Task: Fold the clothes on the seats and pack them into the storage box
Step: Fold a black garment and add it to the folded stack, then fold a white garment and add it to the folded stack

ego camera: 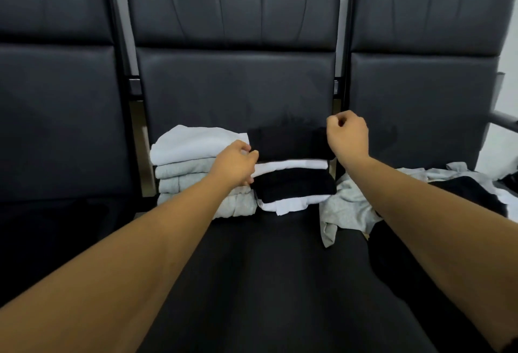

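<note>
The middle seat [252,268] is carrying two stacks of folded clothes, both sitting at the back of its cushion against the backrest. The right stack [294,187] is lying toward the right half of that seat, layered black over white over black over white, and the black folded garment [288,142] is lying on top of it. The left stack [179,176] is standing just beside it on the seat's left half, touching it, with a white folded garment [193,142] on top and grey pieces beneath.

The left hand [235,164] is reaching in over the front of the middle seat, its fingers [248,147] and thumb pinching the left edge of the black folded garment where the two stacks meet. The right hand [347,135] is hovering at the right edge of the same garment, near the middle seat's right side; its fingers are curling into a fist, and I cannot tell whether any cloth is caught inside.

A loose heap [347,204] of unfolded grey, black and white clothes is spilling off the middle seat's right edge onto the neighbouring right seat [420,100]. The left seat [56,114] is standing on the other side of the middle seat.
</note>
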The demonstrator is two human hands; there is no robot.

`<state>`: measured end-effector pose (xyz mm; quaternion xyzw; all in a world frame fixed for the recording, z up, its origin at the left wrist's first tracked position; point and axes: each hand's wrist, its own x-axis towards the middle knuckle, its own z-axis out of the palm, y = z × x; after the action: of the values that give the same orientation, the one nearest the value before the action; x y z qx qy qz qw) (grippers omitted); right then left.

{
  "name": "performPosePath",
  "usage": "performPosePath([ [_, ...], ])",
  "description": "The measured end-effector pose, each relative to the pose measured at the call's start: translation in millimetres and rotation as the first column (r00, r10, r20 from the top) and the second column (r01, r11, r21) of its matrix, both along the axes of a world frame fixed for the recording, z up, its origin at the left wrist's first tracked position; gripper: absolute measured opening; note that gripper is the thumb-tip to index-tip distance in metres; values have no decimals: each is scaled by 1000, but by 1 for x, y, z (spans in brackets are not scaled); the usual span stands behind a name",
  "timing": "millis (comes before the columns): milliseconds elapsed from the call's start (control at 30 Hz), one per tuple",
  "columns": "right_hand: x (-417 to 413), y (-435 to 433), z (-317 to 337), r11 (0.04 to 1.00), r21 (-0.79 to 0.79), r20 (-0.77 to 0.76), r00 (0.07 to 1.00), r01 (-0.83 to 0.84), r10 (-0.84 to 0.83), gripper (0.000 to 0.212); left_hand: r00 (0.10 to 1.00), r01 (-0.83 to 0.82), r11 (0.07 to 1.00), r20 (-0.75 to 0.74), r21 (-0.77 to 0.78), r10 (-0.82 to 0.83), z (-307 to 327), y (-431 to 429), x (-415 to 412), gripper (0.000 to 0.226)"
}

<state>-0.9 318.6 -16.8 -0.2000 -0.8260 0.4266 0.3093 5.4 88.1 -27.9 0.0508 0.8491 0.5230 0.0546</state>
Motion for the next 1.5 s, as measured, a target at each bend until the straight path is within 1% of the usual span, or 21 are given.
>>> performPosePath([
  [67, 21, -27, 5, 992, 121, -23, 999, -41, 44, 38, 999, 2, 1000, 36, 4, -2, 3, -33, 17, 22],
  [167, 56, -86, 8, 957, 212, 24, 980, -198, 198, 26, 997, -27, 999, 76, -38, 29, -3, -92, 48, 20],
  [267, 85, -159, -4, 889, 195, 130, 909, -415, 396, 18, 987, -124, 988, 91, -92, 132, -14, -164, 85, 17],
  [400, 112, -256, -36, 785, 106, 324, 768, -610, 553, 12, 943, -310, 943, 87, -119, 321, -36, -258, 129, 18],
  [567, 130, -359, -65, 646, 69, 414, 611, -760, 675, 11, 831, -555, 749, -218, -361, 511, -55, -348, 158, 10],
  [667, 133, -407, -74, 588, 65, 474, 544, -806, 693, 23, 740, -668, 524, -400, -528, 540, -64, -388, 166, 28],
  [700, 132, -423, -76, 571, 74, 481, 531, -818, 698, 26, 727, -669, 468, -378, -577, 574, -66, -400, 167, 35],
  [767, 129, -450, -82, 524, 107, 480, 506, -845, 717, 37, 729, -624, 496, -221, -604, 648, -72, -418, 164, 42],
  [833, 125, -466, -91, 454, 167, 516, 470, -875, 716, 48, 781, -560, 612, -111, -559, 614, -79, -429, 161, 42],
  [867, 123, -476, -97, 411, 215, 559, 457, -886, 692, 51, 789, -559, 633, -110, -535, 604, -81, -436, 160, 41],
  [967, 118, -487, -107, 325, 312, 665, 449, -893, 597, 49, 708, -699, 632, -197, -334, 679, -65, -443, 162, 36],
  [1033, 117, -491, -104, 385, 325, 623, 502, -864, 600, 40, 627, -774, 628, -243, -84, 740, -40, -442, 166, 30],
  [1100, 121, -496, -91, 522, 375, 447, 643, -766, 622, 34, 576, -769, 623, -268, 144, 773, -12, -437, 171, 22],
  [1133, 126, -500, -80, 601, 332, 324, 687, -727, 651, 38, 577, -736, 640, -287, 223, 764, 0, -433, 173, 16],
  [1167, 132, -504, -64, 653, 167, 226, 674, -739, 704, 45, 598, -687, 671, -308, 279, 740, 9, -428, 175, 10],
  [1200, 139, -510, -46, 624, -107, 162, 606, -774, 779, 52, 631, -633, 708, -322, 312, 706, 18, -423, 177, 8],
  [1267, 148, -519, -14, 326, -640, 54, 383, -696, 922, 65, 709, -528, 776, -324, 344, 626, 27, -413, 182, 12],
  [1300, 151, -520, -2, 182, -774, -11, 301, -606, 954, 68, 738, -483, 799, -326, 357, 591, 30, -409, 185, 13],
  [1333, 153, -518, 6, 83, -827, -80, 262, -556, 962, 66, 751, -451, 815, -338, 364, 567, 31, -406, 188, 12],
  [1367, 156, -513, 12, 59, -826, -111, 264, -561, 958, 60, 752, -430, 824, -358, 370, 553, 35, -403, 193, 11],
  [1500, 167, -490, 30, 120, -756, -165, 365, -643, 916, 24, 760, -406, 796, -317, 450, 567, 53, -391, 208, 25],
])
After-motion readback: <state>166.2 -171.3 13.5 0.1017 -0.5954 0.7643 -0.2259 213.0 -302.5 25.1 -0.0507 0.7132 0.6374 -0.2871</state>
